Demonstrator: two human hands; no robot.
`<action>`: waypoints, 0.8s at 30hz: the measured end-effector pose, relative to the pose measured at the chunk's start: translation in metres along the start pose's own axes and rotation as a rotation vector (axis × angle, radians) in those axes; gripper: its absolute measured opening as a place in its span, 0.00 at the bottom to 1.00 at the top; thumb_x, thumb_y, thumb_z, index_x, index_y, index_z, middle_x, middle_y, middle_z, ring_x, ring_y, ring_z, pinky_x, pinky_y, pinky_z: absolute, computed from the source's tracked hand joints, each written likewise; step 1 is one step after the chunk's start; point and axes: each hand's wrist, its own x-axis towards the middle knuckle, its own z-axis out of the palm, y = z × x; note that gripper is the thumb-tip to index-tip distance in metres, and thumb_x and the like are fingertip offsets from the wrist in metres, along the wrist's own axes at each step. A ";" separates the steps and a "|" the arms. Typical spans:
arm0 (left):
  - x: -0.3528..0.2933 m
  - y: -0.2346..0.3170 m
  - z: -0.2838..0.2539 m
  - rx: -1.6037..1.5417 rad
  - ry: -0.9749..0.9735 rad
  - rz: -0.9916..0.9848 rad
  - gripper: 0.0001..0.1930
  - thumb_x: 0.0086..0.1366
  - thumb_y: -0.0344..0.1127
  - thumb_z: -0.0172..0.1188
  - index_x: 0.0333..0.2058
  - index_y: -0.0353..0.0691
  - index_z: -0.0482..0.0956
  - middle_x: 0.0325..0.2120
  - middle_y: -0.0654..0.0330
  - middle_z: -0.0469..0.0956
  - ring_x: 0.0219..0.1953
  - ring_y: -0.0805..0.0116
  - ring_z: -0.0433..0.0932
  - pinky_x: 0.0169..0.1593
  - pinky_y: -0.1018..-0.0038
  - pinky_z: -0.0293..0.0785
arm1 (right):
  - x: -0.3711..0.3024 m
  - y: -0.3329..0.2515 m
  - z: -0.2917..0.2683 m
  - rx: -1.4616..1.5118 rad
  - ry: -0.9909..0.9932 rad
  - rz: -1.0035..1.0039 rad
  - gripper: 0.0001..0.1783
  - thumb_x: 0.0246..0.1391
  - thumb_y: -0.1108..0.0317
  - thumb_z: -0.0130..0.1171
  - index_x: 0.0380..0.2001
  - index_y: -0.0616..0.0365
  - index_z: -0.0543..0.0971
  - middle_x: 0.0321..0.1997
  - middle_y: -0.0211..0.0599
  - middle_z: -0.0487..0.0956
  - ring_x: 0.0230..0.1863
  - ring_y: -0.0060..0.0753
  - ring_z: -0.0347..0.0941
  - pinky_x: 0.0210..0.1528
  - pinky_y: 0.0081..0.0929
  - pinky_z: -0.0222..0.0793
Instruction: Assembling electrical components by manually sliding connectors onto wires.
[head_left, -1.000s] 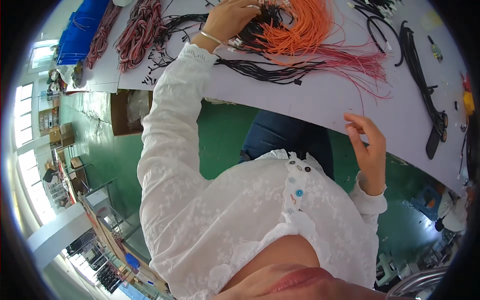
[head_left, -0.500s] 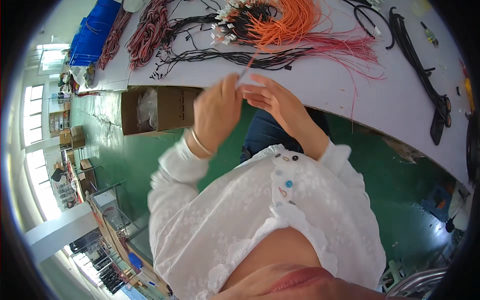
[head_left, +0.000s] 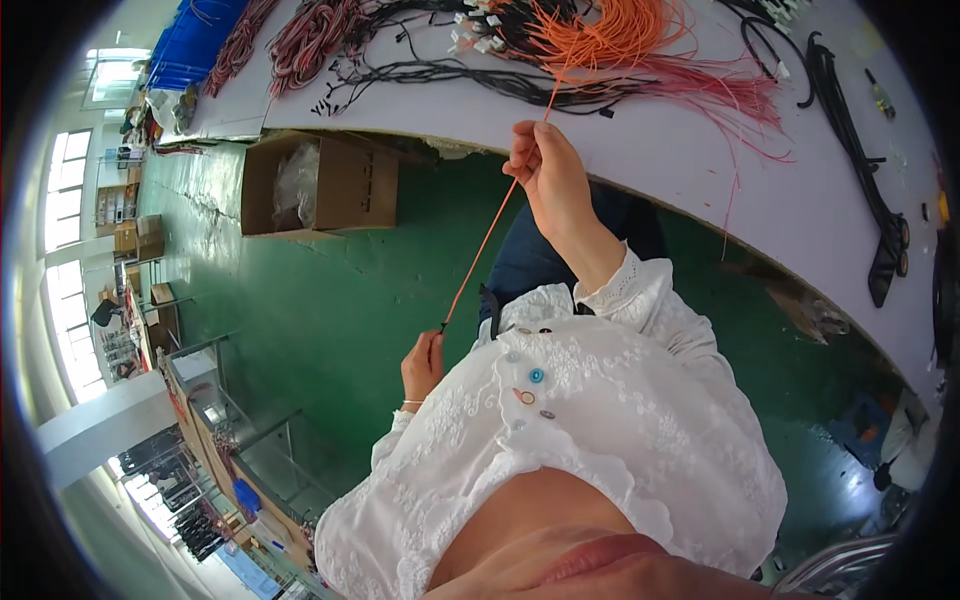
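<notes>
An orange wire (head_left: 485, 243) runs taut and slanting between my two hands over the green floor. Its lower end, which looks black, is pinched in the closed fingers of my left hand (head_left: 424, 366), low beside my body. Higher up, near the table's front edge, my right hand (head_left: 556, 180) has its fingers curled round the wire. Beyond that hand the wire goes on to a big bundle of orange wires (head_left: 610, 38) on the table. Black cables (head_left: 470, 80) and loose pink-red wires (head_left: 715, 85) lie just in front of the bundle.
The pale table (head_left: 690, 165) curves across the top. Twisted red-black cable hanks (head_left: 310, 45) and a blue bin (head_left: 195, 45) sit at far left. A black cable bundle (head_left: 835, 130) and scissors (head_left: 890, 250) lie right. A cardboard box (head_left: 355, 185) stands below the table edge.
My hands were close together at the table edge. My left hand has moved down toward my body, and the orange wire now stretches between it and my right hand.
</notes>
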 end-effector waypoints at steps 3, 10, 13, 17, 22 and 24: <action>-0.023 -0.044 0.026 0.041 -0.024 -0.068 0.06 0.73 0.36 0.58 0.42 0.42 0.81 0.28 0.52 0.84 0.29 0.49 0.83 0.31 0.62 0.76 | -0.005 -0.003 0.001 -0.048 0.011 -0.062 0.17 0.74 0.61 0.47 0.47 0.63 0.78 0.31 0.26 0.75 0.34 0.20 0.72 0.40 0.27 0.74; -0.040 -0.064 0.040 0.031 -0.122 -0.085 0.06 0.72 0.39 0.60 0.41 0.45 0.81 0.26 0.52 0.83 0.28 0.49 0.83 0.31 0.61 0.77 | -0.013 -0.013 -0.003 -0.054 0.094 -0.017 0.17 0.75 0.62 0.46 0.52 0.64 0.76 0.28 0.26 0.73 0.29 0.20 0.68 0.37 0.25 0.71; -0.052 -0.095 0.055 -0.091 -0.099 -0.133 0.06 0.72 0.39 0.60 0.41 0.45 0.82 0.25 0.52 0.83 0.27 0.49 0.83 0.30 0.61 0.76 | -0.016 -0.016 0.001 -0.023 0.074 -0.004 0.14 0.74 0.63 0.47 0.50 0.61 0.76 0.24 0.25 0.70 0.23 0.18 0.63 0.30 0.22 0.63; -0.014 -0.026 0.019 0.093 -0.113 -0.079 0.06 0.72 0.36 0.59 0.40 0.42 0.81 0.24 0.52 0.82 0.25 0.49 0.82 0.29 0.61 0.75 | -0.017 -0.028 -0.011 0.017 0.066 0.085 0.10 0.72 0.64 0.49 0.44 0.58 0.75 0.19 0.21 0.65 0.18 0.15 0.54 0.23 0.20 0.51; 0.010 0.010 0.013 -0.003 0.020 0.049 0.05 0.72 0.34 0.59 0.41 0.42 0.80 0.26 0.52 0.81 0.27 0.51 0.82 0.30 0.61 0.75 | -0.018 -0.039 -0.003 0.027 -0.047 0.139 0.11 0.72 0.61 0.52 0.42 0.58 0.76 0.19 0.20 0.66 0.18 0.14 0.55 0.21 0.19 0.49; 0.010 -0.026 0.026 0.117 -0.006 0.069 0.05 0.72 0.35 0.59 0.41 0.43 0.80 0.25 0.53 0.81 0.28 0.51 0.81 0.31 0.59 0.75 | -0.026 -0.038 0.002 -0.016 -0.073 0.145 0.12 0.72 0.61 0.52 0.42 0.58 0.76 0.21 0.22 0.68 0.19 0.14 0.57 0.23 0.19 0.52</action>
